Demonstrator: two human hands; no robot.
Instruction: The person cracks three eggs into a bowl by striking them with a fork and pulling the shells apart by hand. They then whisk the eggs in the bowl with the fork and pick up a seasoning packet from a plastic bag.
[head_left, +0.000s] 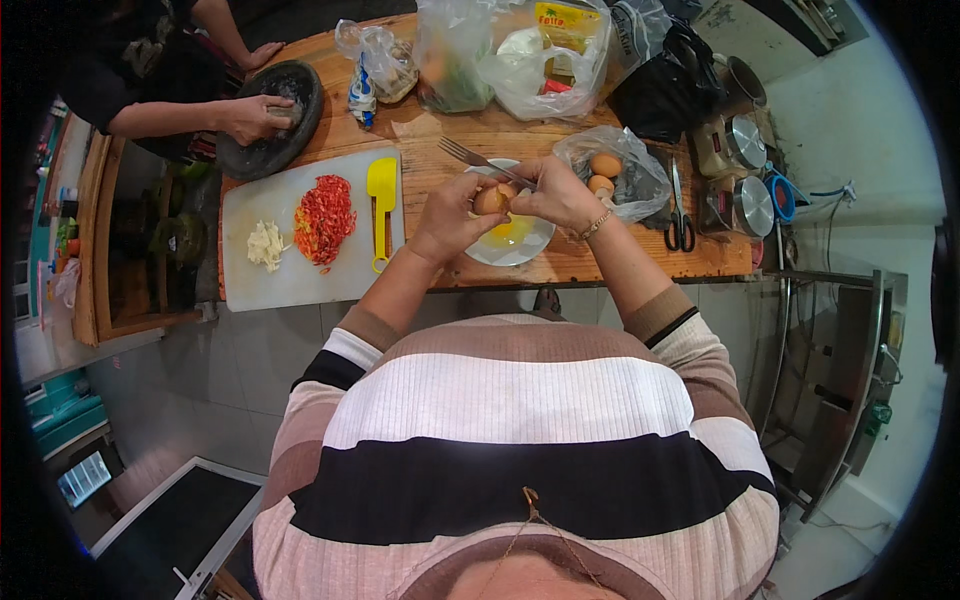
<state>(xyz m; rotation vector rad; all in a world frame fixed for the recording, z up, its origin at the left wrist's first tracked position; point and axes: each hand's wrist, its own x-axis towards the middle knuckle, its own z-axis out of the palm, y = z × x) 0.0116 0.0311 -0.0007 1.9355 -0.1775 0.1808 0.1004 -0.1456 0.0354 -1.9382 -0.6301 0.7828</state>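
Note:
My left hand and my right hand both grip a cracked brown egg above a white bowl. A metal fork is also in my right hand, its tines pointing up and left. Yellow yolk and clear egg white lie in the bowl, partly hidden by my hands. Right of the bowl, an open clear plastic bag holds brown eggs and what looks like a piece of shell. To the left, a white cutting board carries chopped red chili, chopped garlic and a yellow spatula.
Another person's hand holds a pestle in a stone mortar at upper left. Filled plastic bags and a black bag line the table's far side. Black-handled scissors and lidded jars are at right.

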